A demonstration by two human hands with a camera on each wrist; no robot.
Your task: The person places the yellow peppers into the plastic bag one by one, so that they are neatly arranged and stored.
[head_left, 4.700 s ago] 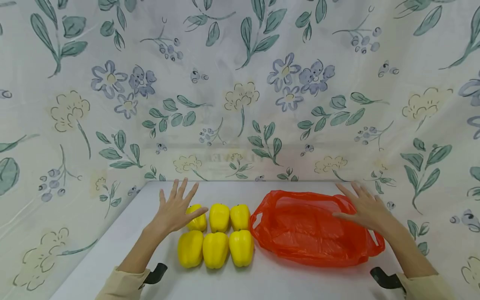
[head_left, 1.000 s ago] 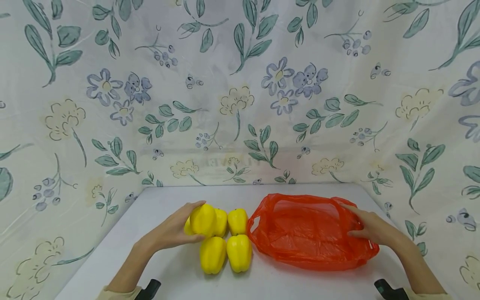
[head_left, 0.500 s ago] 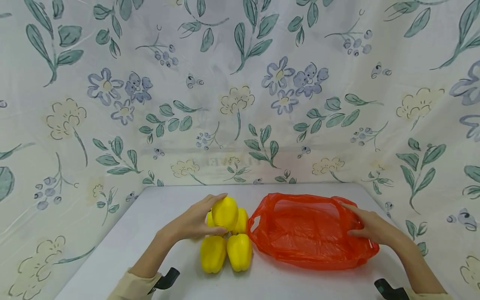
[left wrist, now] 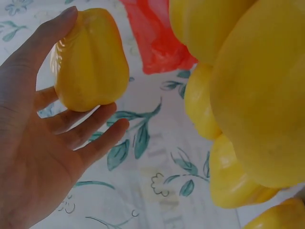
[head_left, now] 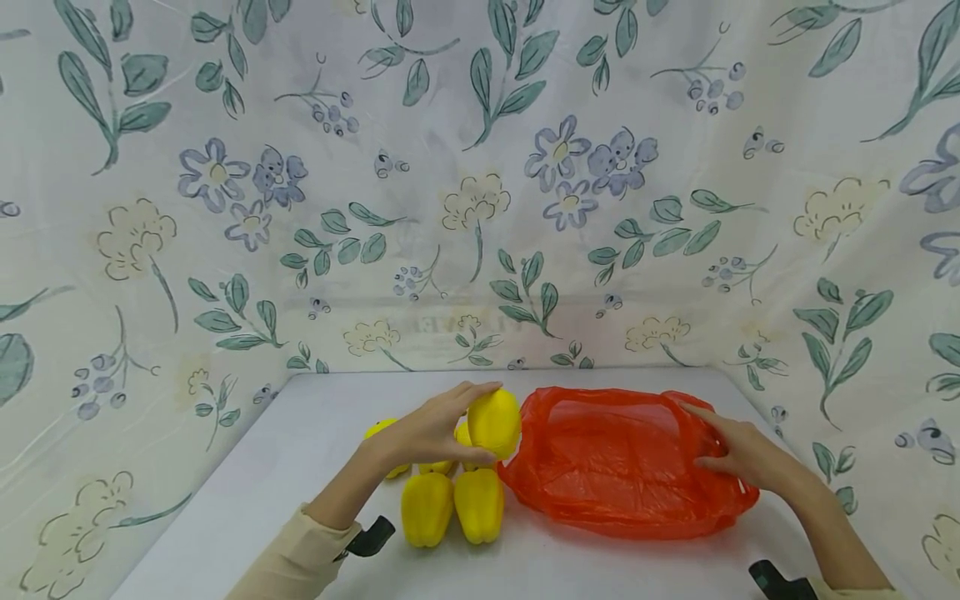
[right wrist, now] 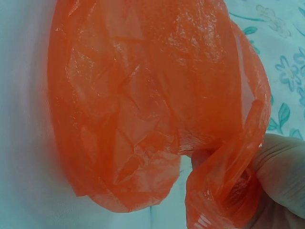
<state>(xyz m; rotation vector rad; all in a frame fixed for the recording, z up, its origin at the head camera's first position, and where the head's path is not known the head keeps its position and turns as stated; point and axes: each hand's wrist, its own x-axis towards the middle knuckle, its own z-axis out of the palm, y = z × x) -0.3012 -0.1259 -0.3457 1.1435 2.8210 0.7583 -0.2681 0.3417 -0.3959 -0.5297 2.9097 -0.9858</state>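
Note:
A yellow bell pepper is held off the table between the thumb and fingers of my left hand, at the left rim of the red plastic bag. The left wrist view shows the thumb on one side of that pepper and the fingertips on the other. At the bag's right end, my right hand grips the bag's edge; in the right wrist view the thin plastic bunches at the fingers. Two front peppers stand left of the bag, with others behind them partly hidden by my left hand.
Everything sits on a white table. A floral curtain rises behind the table's back edge. A black wrist mount hangs below the left forearm, and a similar one below the right.
My left hand has carried the lifted pepper rightward, from above the other peppers to the bag's left rim. My right hand, which earlier hovered with spread fingers, has stayed at the bag's right edge lately.

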